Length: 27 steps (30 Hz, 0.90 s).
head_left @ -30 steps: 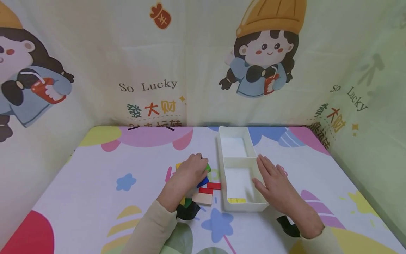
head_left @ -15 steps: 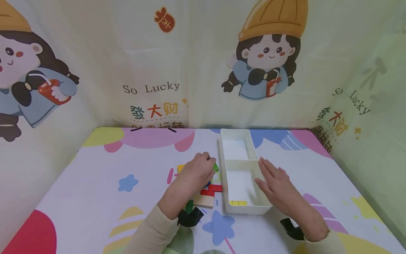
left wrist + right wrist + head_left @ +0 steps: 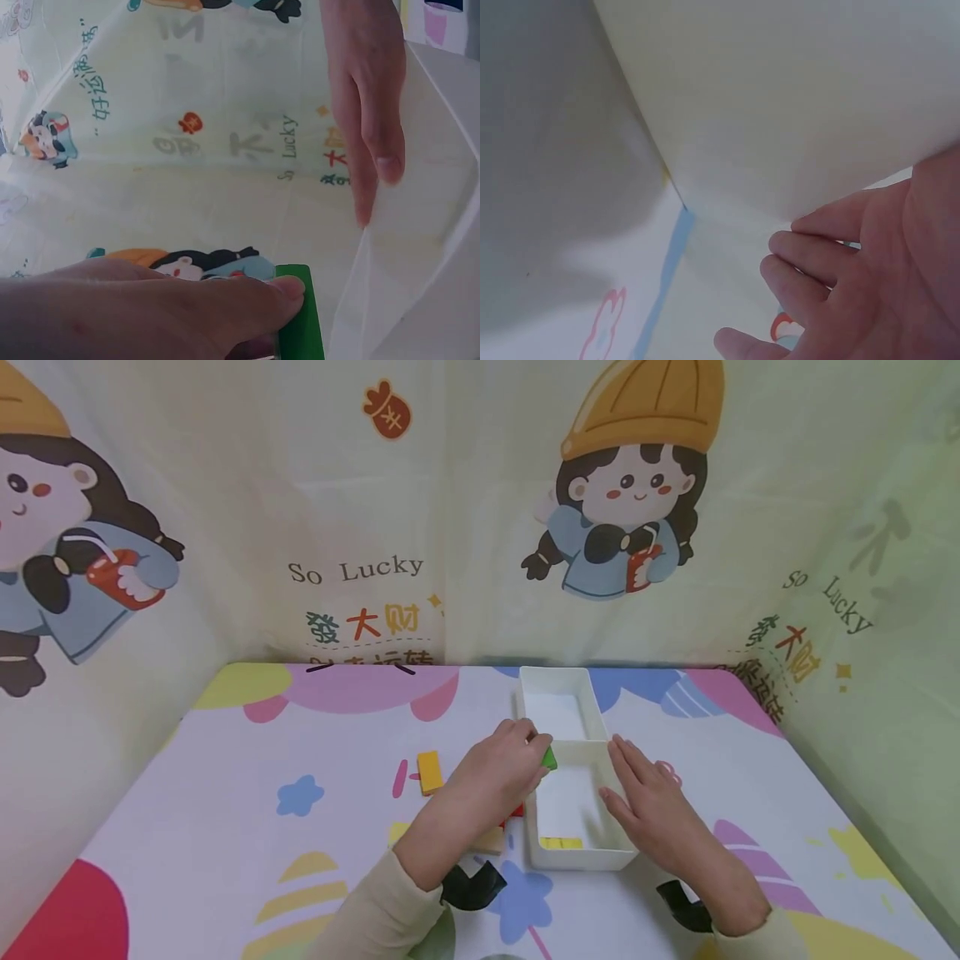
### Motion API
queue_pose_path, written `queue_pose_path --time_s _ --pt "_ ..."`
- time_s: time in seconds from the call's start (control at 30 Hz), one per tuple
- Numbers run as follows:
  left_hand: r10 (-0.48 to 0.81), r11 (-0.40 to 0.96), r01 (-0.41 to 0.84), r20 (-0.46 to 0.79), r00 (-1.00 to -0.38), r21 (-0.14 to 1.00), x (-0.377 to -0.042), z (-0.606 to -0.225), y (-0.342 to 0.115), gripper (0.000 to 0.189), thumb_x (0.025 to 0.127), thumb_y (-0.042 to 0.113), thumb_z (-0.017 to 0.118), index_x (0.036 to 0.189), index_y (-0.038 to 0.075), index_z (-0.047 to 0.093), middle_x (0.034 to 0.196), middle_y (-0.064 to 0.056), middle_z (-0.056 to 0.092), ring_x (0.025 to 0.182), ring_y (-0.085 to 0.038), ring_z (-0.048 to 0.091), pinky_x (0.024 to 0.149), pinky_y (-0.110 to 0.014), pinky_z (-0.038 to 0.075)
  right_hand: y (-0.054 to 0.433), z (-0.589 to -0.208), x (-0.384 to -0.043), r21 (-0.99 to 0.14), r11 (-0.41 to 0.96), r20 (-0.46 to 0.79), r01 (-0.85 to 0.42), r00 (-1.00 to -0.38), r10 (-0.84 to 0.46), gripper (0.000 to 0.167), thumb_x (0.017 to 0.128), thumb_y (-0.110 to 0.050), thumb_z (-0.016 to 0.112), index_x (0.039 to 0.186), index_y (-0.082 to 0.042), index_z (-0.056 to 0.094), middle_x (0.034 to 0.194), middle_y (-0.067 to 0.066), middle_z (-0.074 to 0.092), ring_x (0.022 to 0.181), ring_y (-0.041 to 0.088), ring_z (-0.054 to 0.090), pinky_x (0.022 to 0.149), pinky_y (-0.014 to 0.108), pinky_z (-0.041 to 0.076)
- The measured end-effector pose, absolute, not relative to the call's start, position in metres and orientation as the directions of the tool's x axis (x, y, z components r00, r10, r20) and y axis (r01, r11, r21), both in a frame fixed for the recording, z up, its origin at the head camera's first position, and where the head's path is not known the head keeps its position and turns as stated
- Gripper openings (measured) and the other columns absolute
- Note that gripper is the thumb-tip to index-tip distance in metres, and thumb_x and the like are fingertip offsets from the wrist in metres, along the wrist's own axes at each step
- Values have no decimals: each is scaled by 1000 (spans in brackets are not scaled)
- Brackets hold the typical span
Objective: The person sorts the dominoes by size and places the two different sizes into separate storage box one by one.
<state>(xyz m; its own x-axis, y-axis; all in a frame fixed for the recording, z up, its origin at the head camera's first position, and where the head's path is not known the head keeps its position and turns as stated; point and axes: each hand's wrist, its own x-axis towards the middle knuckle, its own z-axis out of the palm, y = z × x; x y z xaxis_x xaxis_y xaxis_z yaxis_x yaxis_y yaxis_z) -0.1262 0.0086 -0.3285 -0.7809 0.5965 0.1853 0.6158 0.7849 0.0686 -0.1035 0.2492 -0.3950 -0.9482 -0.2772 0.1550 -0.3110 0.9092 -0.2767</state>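
Backdrop reads "So Lucky" and "發大财"; patterned tabletop below. Left hand pinches green block between thumb and fingers. White box stands between the two hands' fingers. Right hand: fingers nearly straight, at box's right wall. Yellow blocks lie inside, nearer the wearer than the left fingertips; orange block lies left of those fingers.

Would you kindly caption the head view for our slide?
Left hand holding a green block at a white divided box, right hand on the opposite side.
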Motion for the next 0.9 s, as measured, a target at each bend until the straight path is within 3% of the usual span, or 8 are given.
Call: queue_pose_path --time_s 0.2,0.43,0.67,0.9 --pt "647 747 664 193 -738 33 -123 -330 26 36 93 32 69 125 13 65 114 -3 62 98 -15 57 78 -21 58 248 -398 -103 -256 907 188 -334 -938 -292 67 101 -30 54 152 4 29 161 20 27 145 39 31 111 63 26" --pt "707 700 708 226 -671 -88 -121 -341 37 36 93 34 69 122 12 67 112 -3 64 96 -14 59 75 -19 58 249 -396 -103 -262 909 172 -325 -942 -287 67 101 -31 53 153 3 28 161 20 26 146 39 29 112 65 25" --pt "715 694 715 202 -669 -88 -124 -351 42 35 93 31 70 122 13 67 113 -1 64 98 -13 58 79 -18 57 249 -395 -104 -278 902 166 -331 -941 -294 68 101 -31 53 153 4 27 162 20 25 146 40 28 112 63 25" --pt "728 685 721 128 -673 -102 -121 -360 45 25 92 22 71 116 14 69 102 0 63 87 -11 55 74 -16 54 248 -396 -104 -272 897 181 -348 -934 -307 66 101 -27 54 152 5 29 160 22 27 145 41 30 110 63 26"
